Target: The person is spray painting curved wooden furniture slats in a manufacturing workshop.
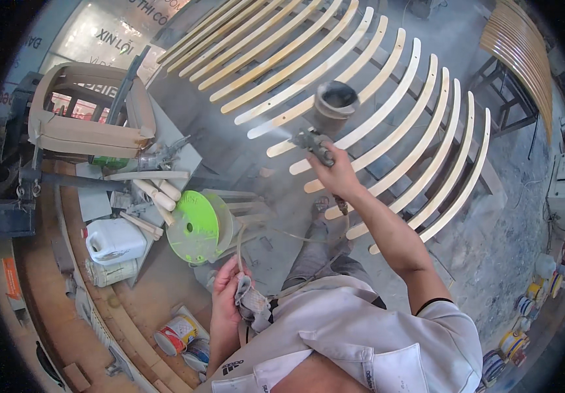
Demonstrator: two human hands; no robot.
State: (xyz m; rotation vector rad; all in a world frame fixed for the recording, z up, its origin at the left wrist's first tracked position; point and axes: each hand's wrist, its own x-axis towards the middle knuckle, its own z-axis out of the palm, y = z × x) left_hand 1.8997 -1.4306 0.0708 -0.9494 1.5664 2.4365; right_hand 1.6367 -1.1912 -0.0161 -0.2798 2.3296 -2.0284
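Note:
My right hand is wrapped round the grip of a spray gun, whose dark-mouthed paint cup stands on top. A pale mist leaves its nozzle toward the left, over the near ends of the curved wooden slats laid side by side. Low at my left side, my left hand is closed on a grey rag and, beside it, a thin pale hose. The hose loops across in front of my legs. Part of the left fingers is hidden behind the rag.
Left of me stand a lime-green reel, a white jug and a taped curved frame on a bench. A paint can sits low at the left. More curved slats rest on a dark stand at the far right; several cans line the right edge.

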